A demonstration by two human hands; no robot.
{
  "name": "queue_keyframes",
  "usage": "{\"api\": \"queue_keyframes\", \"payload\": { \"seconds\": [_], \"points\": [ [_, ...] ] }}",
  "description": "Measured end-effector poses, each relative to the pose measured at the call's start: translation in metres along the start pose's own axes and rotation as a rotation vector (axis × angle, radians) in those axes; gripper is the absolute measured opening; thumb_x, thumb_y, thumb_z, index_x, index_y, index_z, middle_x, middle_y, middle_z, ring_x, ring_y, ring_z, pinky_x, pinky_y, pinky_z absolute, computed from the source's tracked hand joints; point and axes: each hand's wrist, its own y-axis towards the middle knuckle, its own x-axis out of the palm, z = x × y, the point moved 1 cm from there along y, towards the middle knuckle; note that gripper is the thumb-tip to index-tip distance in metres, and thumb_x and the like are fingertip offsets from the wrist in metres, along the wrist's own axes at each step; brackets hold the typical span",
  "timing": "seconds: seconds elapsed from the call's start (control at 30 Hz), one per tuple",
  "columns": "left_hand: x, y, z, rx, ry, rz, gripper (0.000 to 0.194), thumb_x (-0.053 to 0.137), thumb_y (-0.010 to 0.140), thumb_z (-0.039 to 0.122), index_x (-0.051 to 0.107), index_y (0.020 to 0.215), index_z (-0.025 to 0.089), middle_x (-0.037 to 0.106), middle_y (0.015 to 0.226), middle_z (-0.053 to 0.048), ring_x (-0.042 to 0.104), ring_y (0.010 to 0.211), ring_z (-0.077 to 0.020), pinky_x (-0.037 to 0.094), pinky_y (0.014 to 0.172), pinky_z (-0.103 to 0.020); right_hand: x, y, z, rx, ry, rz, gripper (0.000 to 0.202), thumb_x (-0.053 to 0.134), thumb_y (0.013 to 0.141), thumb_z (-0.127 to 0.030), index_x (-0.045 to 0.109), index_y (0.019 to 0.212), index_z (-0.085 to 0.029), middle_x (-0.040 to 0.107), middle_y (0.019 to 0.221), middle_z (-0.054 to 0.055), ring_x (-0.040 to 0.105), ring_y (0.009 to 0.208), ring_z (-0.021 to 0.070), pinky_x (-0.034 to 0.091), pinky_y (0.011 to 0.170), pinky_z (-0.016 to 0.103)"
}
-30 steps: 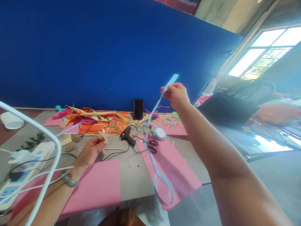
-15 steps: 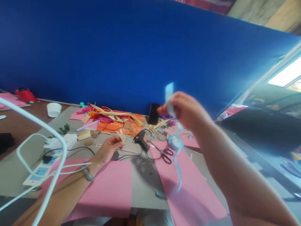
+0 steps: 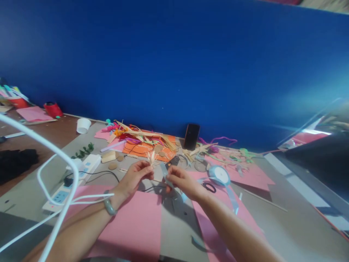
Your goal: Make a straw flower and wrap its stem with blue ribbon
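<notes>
My left hand (image 3: 138,174) pinches a small pale flower of dried husk strips (image 3: 151,157), its pointed petals sticking up above the fingertips. Close beside it on the right, my right hand (image 3: 181,180) is closed on a light blue ribbon (image 3: 164,171). The ribbon end stands up toward the husk flower, and a small gap seems to lie between them. Right of that hand rests the ribbon spool (image 3: 219,175), with a loose length trailing from it. Behind my right hand, the black glue gun (image 3: 173,162) is mostly hidden. One scissors handle (image 3: 209,187) shows past my wrist.
Pink sheets (image 3: 131,222) lie under both arms. A power strip (image 3: 61,196) and white cable (image 3: 61,151) are at left. Behind are husk strips and pipe cleaners on orange paper (image 3: 131,148), a phone (image 3: 191,136) against the blue partition (image 3: 174,65), and a white cup (image 3: 83,125).
My right hand has come down and left with the ribbon, from in front of the blue partition to beside my left hand. My left hand still holds the husk flower. The view has shifted.
</notes>
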Motion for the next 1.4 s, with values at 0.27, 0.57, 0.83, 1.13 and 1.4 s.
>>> {"api": "queue_keyframes", "payload": {
  "seconds": [0.27, 0.57, 0.83, 1.13, 1.4],
  "points": [
    [0.003, 0.0, 0.005, -0.033, -0.007, -0.03, 0.017, 0.076, 0.07, 0.025, 0.069, 0.076, 0.011, 0.063, 0.07, -0.002, 0.057, 0.058, -0.008, 0.046, 0.06, -0.019, 0.007, 0.011, 0.003, 0.005, 0.135, 0.062, 0.023, 0.063, 0.074, -0.034, 0.046, 0.073, -0.019, 0.06, 0.064, -0.004, 0.035, 0.043, 0.0042, 0.023, 0.043, 0.019],
    [0.002, -0.001, 0.0, -0.077, 0.066, 0.001, 0.014, 0.077, 0.069, 0.024, 0.07, 0.073, 0.012, 0.064, 0.061, -0.002, 0.058, 0.057, -0.0093, 0.046, 0.059, -0.02, 0.006, 0.012, 0.01, -0.015, 0.066, 0.13, 0.021, 0.061, 0.078, -0.036, 0.056, 0.088, -0.018, 0.053, 0.053, -0.006, 0.037, 0.043, 0.0062, 0.023, 0.044, 0.02],
    [0.002, -0.002, -0.005, -0.098, 0.044, -0.001, 0.021, 0.078, 0.067, 0.02, 0.064, 0.081, 0.015, 0.063, 0.057, 0.001, 0.059, 0.054, -0.0096, 0.046, 0.055, -0.02, 0.013, 0.007, 0.004, -0.066, 0.045, 0.167, 0.026, 0.063, 0.079, -0.041, 0.063, 0.078, -0.016, 0.047, 0.049, -0.007, 0.037, 0.045, 0.0066, 0.026, 0.048, 0.022],
    [0.005, -0.004, -0.004, -0.088, 0.028, -0.049, 0.043, 0.076, 0.07, 0.018, 0.058, 0.108, 0.017, 0.06, 0.058, 0.005, 0.057, 0.054, -0.0074, 0.043, 0.058, -0.018, 0.02, 0.001, 0.0, -0.071, 0.067, 0.192, 0.026, 0.062, 0.078, -0.04, 0.064, 0.079, -0.015, 0.043, 0.048, -0.007, 0.035, 0.046, 0.0067, 0.025, 0.047, 0.022],
    [0.004, -0.003, -0.007, -0.12, 0.017, -0.017, 0.025, 0.079, 0.066, 0.019, 0.065, 0.086, 0.015, 0.064, 0.057, 0.001, 0.057, 0.053, -0.0087, 0.044, 0.057, -0.02, 0.022, -0.001, -0.001, -0.098, 0.097, 0.187, 0.027, 0.065, 0.076, -0.042, 0.066, 0.083, -0.017, 0.044, 0.05, -0.006, 0.036, 0.046, 0.0076, 0.025, 0.045, 0.022]
  ]
}}
